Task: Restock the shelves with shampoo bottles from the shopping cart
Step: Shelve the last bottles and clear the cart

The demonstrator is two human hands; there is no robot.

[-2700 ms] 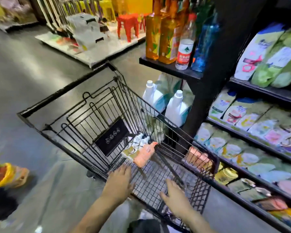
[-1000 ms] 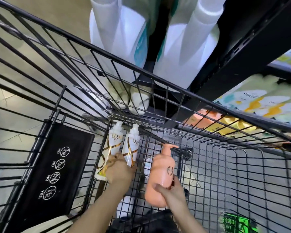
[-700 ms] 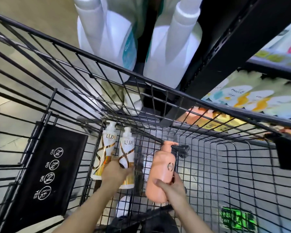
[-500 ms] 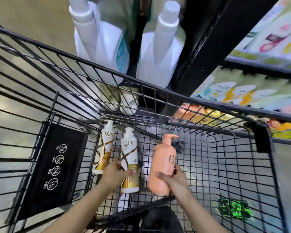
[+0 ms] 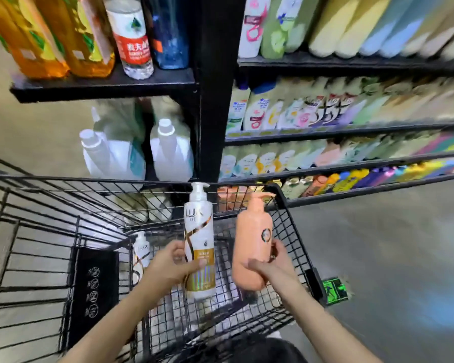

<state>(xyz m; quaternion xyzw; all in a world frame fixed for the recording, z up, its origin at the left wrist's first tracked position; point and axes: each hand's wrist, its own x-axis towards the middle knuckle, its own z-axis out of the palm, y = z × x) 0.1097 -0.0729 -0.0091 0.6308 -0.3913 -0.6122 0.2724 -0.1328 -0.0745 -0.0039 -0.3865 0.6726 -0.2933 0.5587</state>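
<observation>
Landmark: the cart point(image 5: 50, 231), black wire, just in front of the shelves point(image 5: 351, 128).
Left hand point(image 5: 173, 268): wrapped around the lower half of a white bottle point(image 5: 198, 239) with gold swirls; thumb across the label, bottle upright, held above the cart's basket.
Right hand point(image 5: 270, 265): closed around a peach bottle point(image 5: 252, 244), fingers behind and thumb in front, low on the body; bottle leans slightly, over the cart's right side.
Left in cart: a second white bottle point(image 5: 142, 251), standing low against the cart's far wall, partly hidden by the left hand.
Shelves: beyond the cart and to its right; rows look packed and blurred, so no free slot can be picked out.
Step, as judged: both bottles are clear of the cart and ready to go to the shelves.
Risk, grip: both holds sit low on smooth, top-heavy pump bottles; a quick swing could tip one out.
Risk, cart rim: a pump head could catch the wire.
Risk, placing: pushing into a full row could topple neighbours.
</observation>
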